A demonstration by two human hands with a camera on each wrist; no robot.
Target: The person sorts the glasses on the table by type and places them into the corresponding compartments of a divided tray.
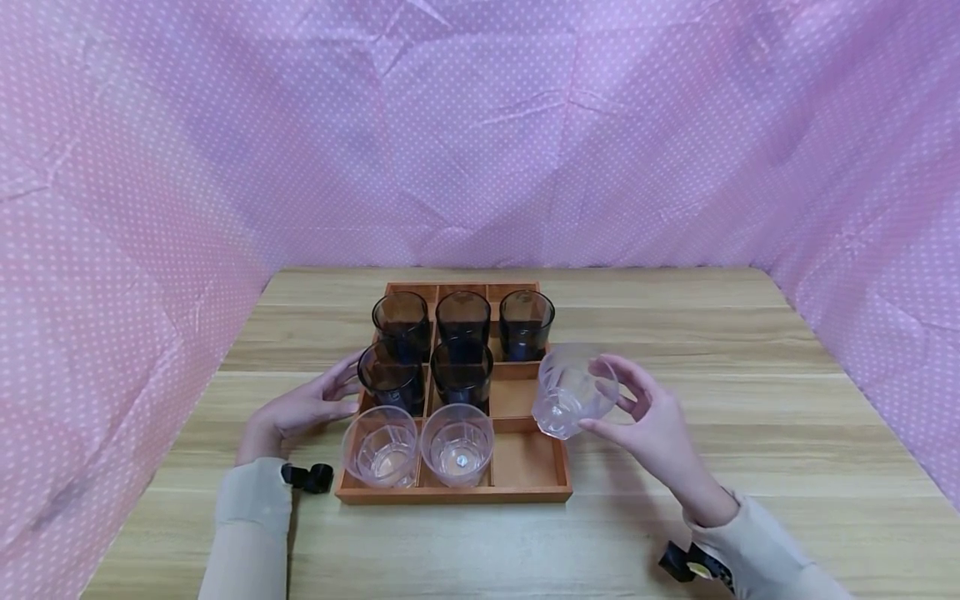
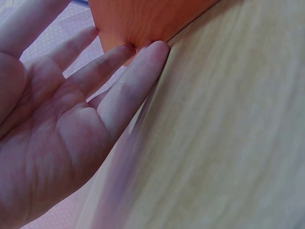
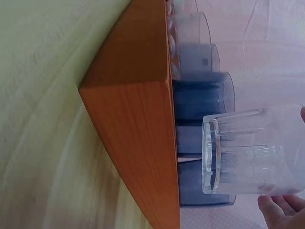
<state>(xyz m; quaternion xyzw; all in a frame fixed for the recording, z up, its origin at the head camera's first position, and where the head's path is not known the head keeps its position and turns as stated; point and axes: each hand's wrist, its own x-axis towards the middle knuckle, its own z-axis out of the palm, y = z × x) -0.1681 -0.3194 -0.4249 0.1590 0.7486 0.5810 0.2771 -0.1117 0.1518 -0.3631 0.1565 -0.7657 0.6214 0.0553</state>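
My right hand (image 1: 656, 425) pinches a clear, faceted tumbler (image 1: 558, 400) near its rim, above the right edge of a divided wooden tray (image 1: 450, 497). The tumbler tilts slightly. In the right wrist view, its thick base (image 3: 209, 155) is clear of the tray side (image 3: 128, 129), and only fingertips (image 3: 274, 210) show. My left hand (image 1: 315, 404) touches the tray's left side with loosely extended fingers; the left wrist view shows fingertips (image 2: 155, 50) against that wall. Two clear tumblers stand in the tray's front row, one at left (image 1: 381, 450), another in the middle (image 1: 457, 450).
Several dark tumblers (image 1: 462, 371) stand in the compartments behind. The right column shows a bare front compartment (image 1: 528, 462) and a bare one (image 1: 513, 393) behind it. Wooden tabletop (image 1: 712, 375) surrounds the tray, and a pink dotted cloth (image 1: 480, 167) hangs around the table.
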